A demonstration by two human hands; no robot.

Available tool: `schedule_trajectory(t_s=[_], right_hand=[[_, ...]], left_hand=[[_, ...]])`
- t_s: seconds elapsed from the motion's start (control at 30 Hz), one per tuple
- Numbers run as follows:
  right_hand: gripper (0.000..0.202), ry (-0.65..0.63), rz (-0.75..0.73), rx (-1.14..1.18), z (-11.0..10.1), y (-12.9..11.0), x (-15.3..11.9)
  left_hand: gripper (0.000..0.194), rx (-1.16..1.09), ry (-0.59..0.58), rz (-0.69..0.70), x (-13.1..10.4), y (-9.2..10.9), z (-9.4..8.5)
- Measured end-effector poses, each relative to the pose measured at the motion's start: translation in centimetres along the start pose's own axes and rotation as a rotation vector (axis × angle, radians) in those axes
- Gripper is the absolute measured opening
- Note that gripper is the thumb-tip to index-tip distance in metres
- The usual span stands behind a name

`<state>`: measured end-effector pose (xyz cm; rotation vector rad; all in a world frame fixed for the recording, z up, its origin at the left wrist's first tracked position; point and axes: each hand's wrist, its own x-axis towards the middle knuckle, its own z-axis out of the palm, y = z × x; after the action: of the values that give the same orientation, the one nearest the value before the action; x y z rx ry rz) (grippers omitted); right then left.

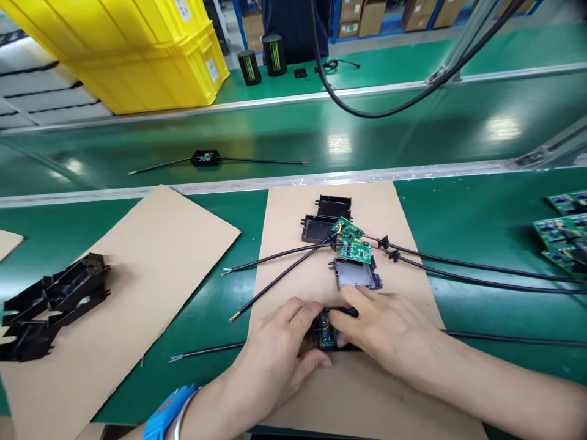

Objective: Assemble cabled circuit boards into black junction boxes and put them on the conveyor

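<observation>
The held case [349,311] is black, its circuit board [327,330] green, the cardboard [288,211] tan, the wristband [167,412] blue.

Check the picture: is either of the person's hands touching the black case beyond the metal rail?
No, the left hand and right hand both touch a nearer case, above the cardboard sheet.

Forward of the hands [282,336], low passage is obstructed by black casings [316,230], circuit boards [356,251] and cables [504,271]. On the right, bare worktop [452,214] is left between the cables and the metal rail [321,178], bounded at its outer end by green boards [564,238].
</observation>
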<state>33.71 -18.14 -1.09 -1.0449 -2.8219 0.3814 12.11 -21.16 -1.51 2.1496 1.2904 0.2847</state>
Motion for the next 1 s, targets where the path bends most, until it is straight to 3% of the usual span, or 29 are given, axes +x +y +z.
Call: schedule_trajectory(t_s=[0.27, 0.43, 0.53, 0.67, 0.83, 1.0], right_hand=[[0.012, 0.010, -0.002, 0.049, 0.8, 0.4, -0.2], [0.012, -0.003, 0.021, 0.106, 1.1, 0.5, -0.5], [0.010, 0.000, 0.034, 0.105, 1.0, 0.4, -0.6], [0.010, 0.002, 0.037, 0.130, 0.9, 0.4, -0.6], [0.013, 0.006, 0.056, 0.158, 0.9, 0.4, -0.4], [0.011, 0.024, 0.067, 0.180, 0.8, 0.4, -0.4]], left_hand=[[0.065, -0.036, -0.043, -0.007, 0.1, -0.6, -1.1], [0.026, 0.298, -0.036, 0.113, -0.3, -0.4, -1.5], [0.021, 0.447, -0.039, 0.185, -0.1, 0.9, -1.6], [0.020, 0.313, -0.094, 0.047, 0.9, 2.4, -2.2], [0.029, 0.225, -0.164, -0.143, 1.2, 2.1, -1.9], [0.018, 0.572, -0.236, -0.117, 0.8, 2.1, -0.1]])
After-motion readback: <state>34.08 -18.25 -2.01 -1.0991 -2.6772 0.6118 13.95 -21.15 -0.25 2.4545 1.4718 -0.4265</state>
